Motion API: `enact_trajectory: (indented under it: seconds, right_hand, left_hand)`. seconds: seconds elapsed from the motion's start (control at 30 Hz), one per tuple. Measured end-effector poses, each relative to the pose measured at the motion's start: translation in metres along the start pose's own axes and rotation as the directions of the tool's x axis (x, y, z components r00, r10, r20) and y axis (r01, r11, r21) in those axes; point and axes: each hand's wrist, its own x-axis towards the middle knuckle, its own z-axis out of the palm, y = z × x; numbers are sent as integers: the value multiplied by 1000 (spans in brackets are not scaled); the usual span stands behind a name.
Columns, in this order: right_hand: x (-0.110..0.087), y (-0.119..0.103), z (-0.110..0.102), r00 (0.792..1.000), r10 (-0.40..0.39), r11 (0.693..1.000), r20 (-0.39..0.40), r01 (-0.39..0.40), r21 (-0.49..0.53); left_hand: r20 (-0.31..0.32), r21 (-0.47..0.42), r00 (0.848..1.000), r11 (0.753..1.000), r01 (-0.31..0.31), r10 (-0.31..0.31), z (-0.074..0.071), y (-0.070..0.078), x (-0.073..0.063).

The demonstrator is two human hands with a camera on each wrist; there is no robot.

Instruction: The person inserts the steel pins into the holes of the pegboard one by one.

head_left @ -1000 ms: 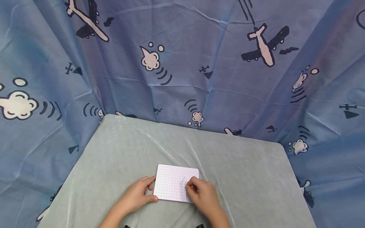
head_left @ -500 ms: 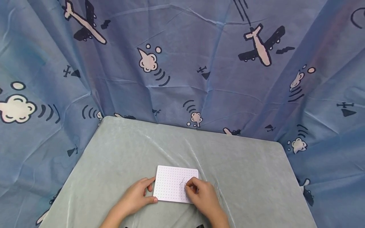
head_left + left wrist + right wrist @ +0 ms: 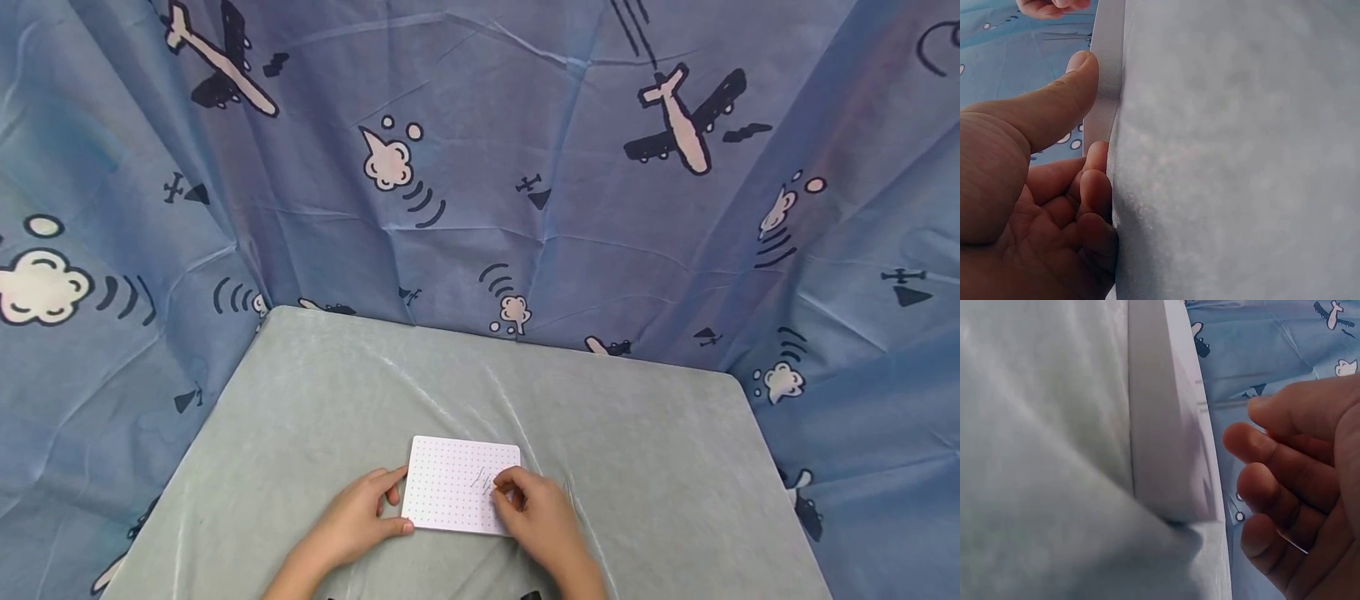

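A white rectangular board (image 3: 442, 483) with a grid of small dots lies on the grey cloth. Several thin, dark needle-like lines (image 3: 477, 477) show on its right half. At the board's left side, my left hand (image 3: 360, 517) steadies it, the index fingertip at the left edge and the thumb at the near corner. The left wrist view has that thumb (image 3: 1079, 75) against the board's pale side. My right hand (image 3: 536, 508) hovers at the right part of the board, fingers bent. In the right wrist view, thumb and index fingertips (image 3: 1241, 440) are slightly apart, nothing visible between them.
A soft grey cloth (image 3: 322, 383) with some creases covers the table. Blue curtains (image 3: 465, 150) printed with aeroplanes and clouds enclose its back and sides.
My right fingers have drawn slightly right from the dark lines, and more of these lines shows beside the fingertips. The left hand keeps its place at the board.
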Motion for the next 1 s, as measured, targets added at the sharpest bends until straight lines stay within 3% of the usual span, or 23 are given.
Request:
enact_trajectory:
  seconds: [0.23,0.53,1.0]
  right_hand:
    - [-2,2,-11,1000,23,1000,-11,-23,-18]
    - [-4,11,-23,993,120,991,4,-119,-66]
    - [-17,42,-46,972,219,964,-78,-228,-133]
  left_hand:
    - [-8,1,1000,1000,-7,7,0,0,-1]
    - [-7,-5,1000,1000,-5,5,0,0,0]
    - [-2,-5,1000,1000,2,-2,-1,0,0]
